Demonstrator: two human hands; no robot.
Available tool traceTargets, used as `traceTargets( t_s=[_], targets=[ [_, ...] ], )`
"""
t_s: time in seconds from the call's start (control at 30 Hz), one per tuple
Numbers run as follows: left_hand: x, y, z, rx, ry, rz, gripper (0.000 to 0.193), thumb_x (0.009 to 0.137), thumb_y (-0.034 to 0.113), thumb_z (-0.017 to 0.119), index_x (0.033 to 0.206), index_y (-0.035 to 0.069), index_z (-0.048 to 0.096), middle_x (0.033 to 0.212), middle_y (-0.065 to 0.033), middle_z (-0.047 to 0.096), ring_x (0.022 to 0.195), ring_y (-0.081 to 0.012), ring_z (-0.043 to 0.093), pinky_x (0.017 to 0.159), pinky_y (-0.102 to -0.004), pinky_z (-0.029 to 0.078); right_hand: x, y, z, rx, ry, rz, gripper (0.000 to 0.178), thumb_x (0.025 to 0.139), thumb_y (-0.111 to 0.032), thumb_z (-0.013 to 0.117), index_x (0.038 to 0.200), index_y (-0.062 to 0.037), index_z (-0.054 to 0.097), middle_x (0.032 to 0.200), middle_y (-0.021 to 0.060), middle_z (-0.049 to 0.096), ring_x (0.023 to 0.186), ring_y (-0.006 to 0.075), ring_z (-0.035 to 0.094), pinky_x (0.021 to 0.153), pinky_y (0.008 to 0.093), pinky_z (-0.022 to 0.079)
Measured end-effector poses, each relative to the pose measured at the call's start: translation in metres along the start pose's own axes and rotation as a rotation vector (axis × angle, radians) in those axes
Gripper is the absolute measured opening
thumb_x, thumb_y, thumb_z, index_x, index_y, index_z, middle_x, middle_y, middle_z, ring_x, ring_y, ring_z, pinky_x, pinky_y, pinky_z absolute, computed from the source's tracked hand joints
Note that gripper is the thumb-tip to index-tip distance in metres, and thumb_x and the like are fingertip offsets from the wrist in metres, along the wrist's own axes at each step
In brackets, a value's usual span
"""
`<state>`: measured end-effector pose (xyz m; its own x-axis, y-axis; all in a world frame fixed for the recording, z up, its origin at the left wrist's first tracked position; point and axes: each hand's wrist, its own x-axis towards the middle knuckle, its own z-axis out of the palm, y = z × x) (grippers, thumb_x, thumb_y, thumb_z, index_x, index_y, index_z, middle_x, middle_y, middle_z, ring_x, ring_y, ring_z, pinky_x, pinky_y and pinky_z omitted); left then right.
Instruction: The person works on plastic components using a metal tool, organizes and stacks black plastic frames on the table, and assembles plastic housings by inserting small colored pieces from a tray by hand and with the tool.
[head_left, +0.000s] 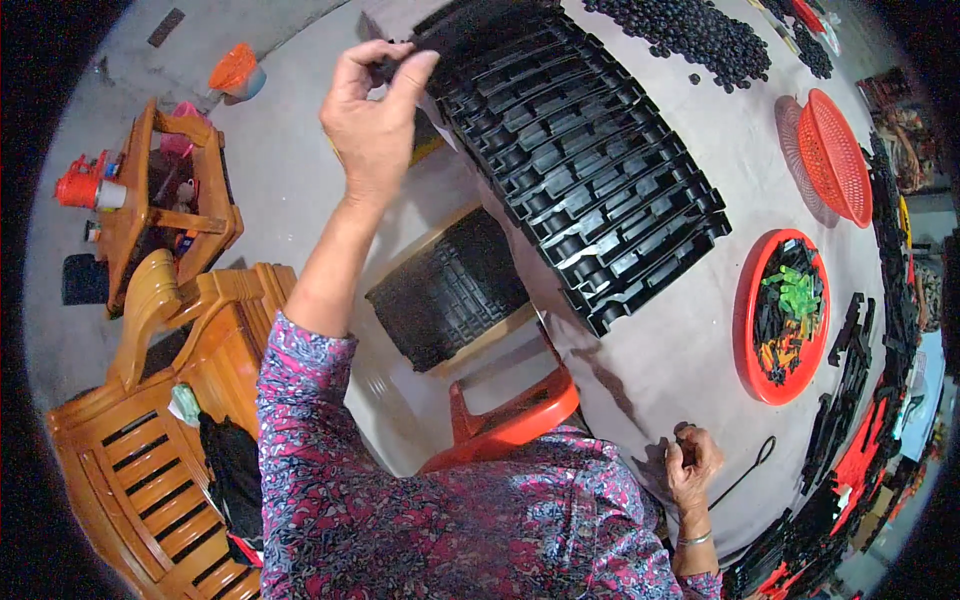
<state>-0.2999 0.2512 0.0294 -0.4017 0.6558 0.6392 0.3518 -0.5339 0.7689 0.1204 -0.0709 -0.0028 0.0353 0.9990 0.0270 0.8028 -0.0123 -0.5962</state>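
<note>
Running up into dimness at the top edge, the black ribbed panel point(590, 170) lies on the pale table point(670, 370); we cannot make out its far end. Its long axis slants from upper left to lower right, slats crossing it. Our left hand point(370, 120) is raised by its far left corner, thumb and fingers curled with a narrow gap; we cannot tell whether it grips anything or touches the panel. Our right hand point(695, 465), nearer us, curls loosely, its contents unclear. To the panel's right we see a red tray point(746, 330) of small parts and a red basket point(838, 165).
</note>
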Motion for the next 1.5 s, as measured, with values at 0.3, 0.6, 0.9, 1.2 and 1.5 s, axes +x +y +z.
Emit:
traceTargets(
  t_s=[0.3,0.6,0.9,1.2,1.5],
  targets=[
    [-0.017,-0.025,0.016,0.323,-0.052,0.159,0.024,0.077,0.020,0.080,0.091,0.008,0.066,0.088,-0.0007,0.070,0.081,-0.0172,0.063,0.081,-0.0321,0.044,0.005,-0.006,-0.002,0.034,-0.027,-0.003,0.018,0.072,-0.010,0.069,0.087,-0.0049,0.060,0.083,0.0126,0.068,0.067,0.0277,0.065,0.061,0.0347,0.051],
    [-0.016,-0.039,0.022,0.403,-0.047,0.173,0.024,0.077,0.026,0.080,0.092,0.012,0.067,0.090,0.0028,0.069,0.088,-0.0168,0.058,0.089,-0.0338,0.036,0.004,-0.005,0.000,0.000,-0.001,-0.027,0.017,0.071,-0.010,0.070,0.085,-0.0049,0.060,0.079,0.0121,0.067,0.065,0.0271,0.064,0.060,0.0349,0.051],
    [-0.014,-0.038,0.020,0.571,-0.059,0.265,0.031,0.072,0.025,0.082,0.097,0.013,0.067,0.096,-0.0011,0.059,0.099,-0.0221,0.052,0.089,-0.0371,0.037,0.008,-0.008,-0.003,-0.015,-0.031,-0.030,0.016,0.071,-0.011,0.069,0.083,-0.0047,0.060,0.077,0.0119,0.065,0.062,0.0277,0.062,0.058,0.0364,0.049],
    [-0.014,-0.019,-0.005,0.468,-0.027,0.333,0.059,0.076,0.024,0.081,0.124,0.002,0.053,0.107,-0.0088,0.049,0.100,-0.0226,0.050,0.088,-0.0357,0.042,0.006,-0.004,-0.002,-0.023,0.008,-0.100,0.017,0.077,-0.016,0.066,0.082,-0.0031,0.057,0.076,0.0123,0.064,0.055,0.0236,0.057,0.054,0.0329,0.046],
    [0.034,-0.115,-0.034,0.188,0.039,-0.506,0.037,0.088,0.026,0.067,0.116,0.003,0.059,0.104,-0.0087,0.055,0.095,-0.0178,0.055,0.080,-0.0324,0.048,0.004,-0.001,0.004,0.027,0.046,-0.106,0.016,0.077,-0.016,0.065,0.081,-0.0033,0.057,0.072,0.0109,0.062,0.054,0.0195,0.056,0.052,0.0306,0.045]
  ],
)
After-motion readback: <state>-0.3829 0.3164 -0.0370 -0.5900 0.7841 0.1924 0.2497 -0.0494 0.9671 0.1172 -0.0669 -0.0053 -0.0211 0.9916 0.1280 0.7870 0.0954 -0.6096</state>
